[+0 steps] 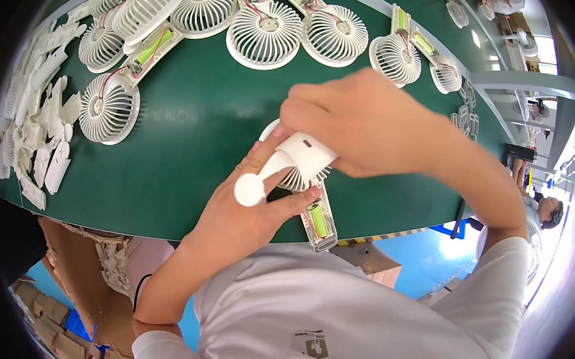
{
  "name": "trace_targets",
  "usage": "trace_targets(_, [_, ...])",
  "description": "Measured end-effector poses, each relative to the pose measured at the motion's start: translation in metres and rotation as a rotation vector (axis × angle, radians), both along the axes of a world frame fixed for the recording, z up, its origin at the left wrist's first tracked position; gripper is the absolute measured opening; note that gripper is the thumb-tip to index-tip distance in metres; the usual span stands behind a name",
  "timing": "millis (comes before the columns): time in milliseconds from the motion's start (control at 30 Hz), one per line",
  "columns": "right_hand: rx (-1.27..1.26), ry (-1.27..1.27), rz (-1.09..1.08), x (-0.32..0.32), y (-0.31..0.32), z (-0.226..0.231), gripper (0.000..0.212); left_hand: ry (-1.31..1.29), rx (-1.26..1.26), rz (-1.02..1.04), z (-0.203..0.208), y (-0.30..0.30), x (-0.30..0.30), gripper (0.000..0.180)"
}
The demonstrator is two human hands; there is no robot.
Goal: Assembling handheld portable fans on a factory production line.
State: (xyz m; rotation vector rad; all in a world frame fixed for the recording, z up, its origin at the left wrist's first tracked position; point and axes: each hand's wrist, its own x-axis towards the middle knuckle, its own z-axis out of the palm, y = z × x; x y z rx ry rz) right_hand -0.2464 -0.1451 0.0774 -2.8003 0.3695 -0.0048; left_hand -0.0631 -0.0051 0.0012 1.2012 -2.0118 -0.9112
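My right hand (362, 123) is closed around a white plastic part (309, 153) with a small dark slot in its face. A curved white strip ending in a round disc (250, 190) sticks out beside that part, above the back of my left hand; whether the two are one piece I cannot tell. Under both hands lies an open handheld-fan housing (320, 224), its handle toward me with a green battery (317, 221) inside. My left hand (237, 211) grips this housing, thumb near the battery end and fingers at the round grille. The grille is mostly hidden.
Several open fan housings (263, 34) with batteries and red wires lie along the far side of the green table (177, 179). White plastic shells (44, 121) are piled at the left. A cardboard box (84, 274) stands below the left edge. Another person (549, 211) is at the far right.
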Motion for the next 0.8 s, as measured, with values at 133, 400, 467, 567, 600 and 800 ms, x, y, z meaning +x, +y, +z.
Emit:
trace_targets(133, [0.299, 0.032, -0.495, -0.008, 0.030, -0.005, 0.034, -0.101, -0.164, -0.037, -0.008, 0.002, 0.000, 0.032])
trace_targets(400, [0.363, -0.002, -0.664, -0.026, 0.068, 0.038, 0.060, -0.255, -0.254, 0.276, -0.017, 0.036, -0.021, 0.041])
trace_targets(467, [0.171, 0.081, -0.615, -0.034, 0.096, 0.038, 0.060, -0.275, -0.261, 0.365, -0.021, 0.050, -0.041, 0.043])
trace_targets(567, [-0.020, -0.016, -0.562, -0.035, 0.118, 0.007, 0.051, -0.318, -0.296, 0.438, -0.027, 0.056, -0.046, 0.045])
trace_targets(600, [-0.058, -0.014, -0.599, -0.032, 0.121, 0.000, 0.051, -0.323, -0.303, 0.449, -0.027, 0.055, -0.047, 0.042])
trace_targets(800, [-0.124, 0.026, -0.605, -0.026, 0.126, -0.011, 0.051, -0.318, -0.324, 0.473, -0.029, 0.055, -0.047, 0.033])
